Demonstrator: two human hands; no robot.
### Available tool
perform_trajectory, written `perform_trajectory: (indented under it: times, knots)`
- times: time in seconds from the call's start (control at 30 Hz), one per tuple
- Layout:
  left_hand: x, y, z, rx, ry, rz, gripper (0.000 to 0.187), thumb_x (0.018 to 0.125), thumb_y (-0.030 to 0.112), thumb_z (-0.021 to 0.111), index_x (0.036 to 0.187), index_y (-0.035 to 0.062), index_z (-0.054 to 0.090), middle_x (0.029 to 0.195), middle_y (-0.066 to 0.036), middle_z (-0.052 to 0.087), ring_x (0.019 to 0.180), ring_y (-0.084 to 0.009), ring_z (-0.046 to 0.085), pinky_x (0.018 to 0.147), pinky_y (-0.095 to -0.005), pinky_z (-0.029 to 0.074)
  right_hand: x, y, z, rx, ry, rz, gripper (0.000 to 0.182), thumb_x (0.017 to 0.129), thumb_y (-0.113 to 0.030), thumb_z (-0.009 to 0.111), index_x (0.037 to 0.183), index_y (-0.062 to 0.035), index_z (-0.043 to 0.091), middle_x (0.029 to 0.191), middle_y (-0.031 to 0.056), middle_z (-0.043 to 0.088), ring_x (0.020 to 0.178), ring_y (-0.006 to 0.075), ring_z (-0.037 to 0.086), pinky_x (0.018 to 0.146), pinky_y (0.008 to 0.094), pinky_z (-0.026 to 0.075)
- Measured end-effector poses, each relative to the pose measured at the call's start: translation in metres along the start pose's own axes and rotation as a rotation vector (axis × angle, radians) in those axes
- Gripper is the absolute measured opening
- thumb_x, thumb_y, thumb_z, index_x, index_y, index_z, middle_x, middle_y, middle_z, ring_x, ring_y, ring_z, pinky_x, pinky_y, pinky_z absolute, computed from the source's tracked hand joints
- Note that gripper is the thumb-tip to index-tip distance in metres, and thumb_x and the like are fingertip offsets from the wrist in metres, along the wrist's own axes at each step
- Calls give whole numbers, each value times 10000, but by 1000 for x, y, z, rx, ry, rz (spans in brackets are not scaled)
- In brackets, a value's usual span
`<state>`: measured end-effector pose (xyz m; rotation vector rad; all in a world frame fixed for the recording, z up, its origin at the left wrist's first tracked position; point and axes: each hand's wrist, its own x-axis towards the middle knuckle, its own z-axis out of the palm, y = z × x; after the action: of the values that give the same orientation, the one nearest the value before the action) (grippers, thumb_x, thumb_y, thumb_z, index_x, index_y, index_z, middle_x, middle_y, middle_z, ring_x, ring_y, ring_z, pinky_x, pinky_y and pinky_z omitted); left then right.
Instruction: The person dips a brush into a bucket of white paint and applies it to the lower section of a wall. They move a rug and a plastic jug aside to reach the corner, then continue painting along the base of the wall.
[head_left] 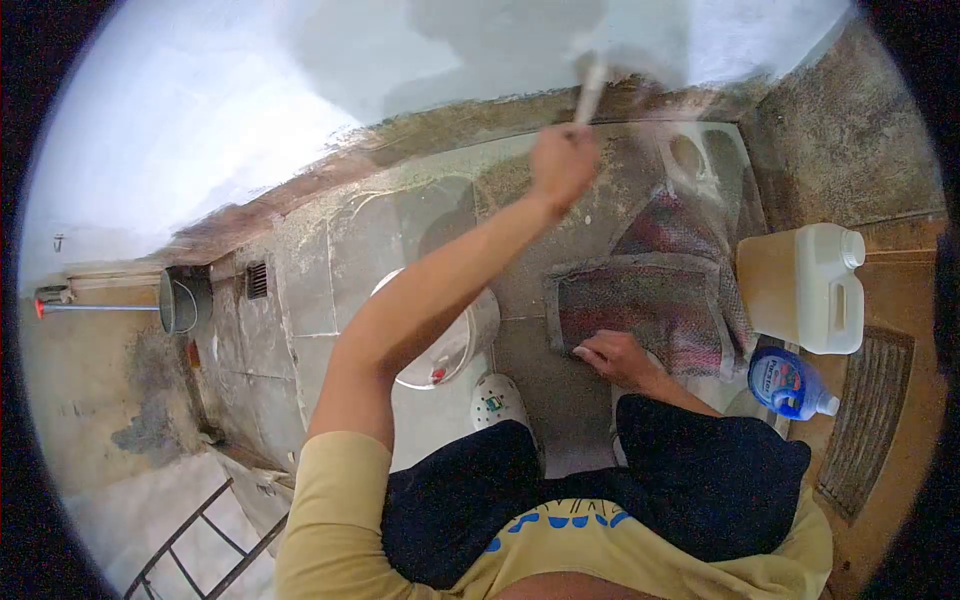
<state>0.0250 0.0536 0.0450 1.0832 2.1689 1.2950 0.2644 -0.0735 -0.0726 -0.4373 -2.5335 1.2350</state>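
My left hand (565, 160) is raised in front of me, its fingers closed round a pale brush-like tool (591, 92) blurred by motion. The tool's far end is close to the lower edge of the white wall (230, 110). Lower down, my right hand (618, 360) rests by my knee over the near edge of a woven reddish-grey mat (640, 310), its fingers curled together; what they hold, if anything, is too small to tell. Under my left forearm stands a white bucket (482, 325), partly hidden, with a small red spot inside.
A large jug (800, 285) of yellowish liquid and a blue bottle (785, 383) stand at the right, near a ridged board (868, 425). Far left are a dark bucket (185, 300), a floor drain (257, 280) and a metal ladder (195, 530).
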Motion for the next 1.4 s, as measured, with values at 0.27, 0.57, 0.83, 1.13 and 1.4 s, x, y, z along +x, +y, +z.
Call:
perform_trajectory:
  times: [0.27, 0.57, 0.83, 1.13, 1.4]
  knots:
    - [38, -10, -14, 13, -73, -88, 294, 821, 253, 573, 821, -24, 673, 671, -211, 630, 666, -335, 642, 635, -408, 488, 0, 0, 8, 43, 17, 42, 218, 860, -292, 598, 843, -87, 671, 745, 96, 631, 670, 280, 607, 599, 385, 495]
    - [15, -147, -250, -234, 578, -422, 171, 844, 114, 513, 714, 6, 539, 532, -15, 459, 400, -108, 395, 354, -275, 294, 28, 12, 12, 97, -3, -87, 250, 886, -302, 557, 832, -83, 664, 764, 88, 639, 719, 271, 611, 643, 381, 498]
    - [36, -82, -111, -218, 516, -403, 249, 836, 158, 509, 819, -89, 541, 723, -182, 609, 596, -267, 598, 520, -408, 470, 25, 7, -9, 87, -14, -100, 147, 837, -186, 632, 840, -44, 671, 752, 96, 644, 682, 258, 620, 603, 364, 494]
    - [38, 35, 89, -53, -121, -94, 229, 799, 165, 571, 847, -56, 610, 893, -263, 618, 872, -382, 621, 730, -451, 491, -3, -5, -12, 54, 111, 27, 171, 856, -191, 609, 842, -30, 666, 757, 118, 635, 689, 269, 617, 589, 355, 488]
    - [27, -102, -148, -54, 207, -327, 237, 822, 221, 615, 699, 19, 645, 541, -29, 499, 468, -117, 460, 413, -283, 351, 4, 12, -12, 102, 100, -20, 151, 839, -163, 630, 829, -15, 659, 752, 125, 642, 678, 275, 618, 587, 368, 489]
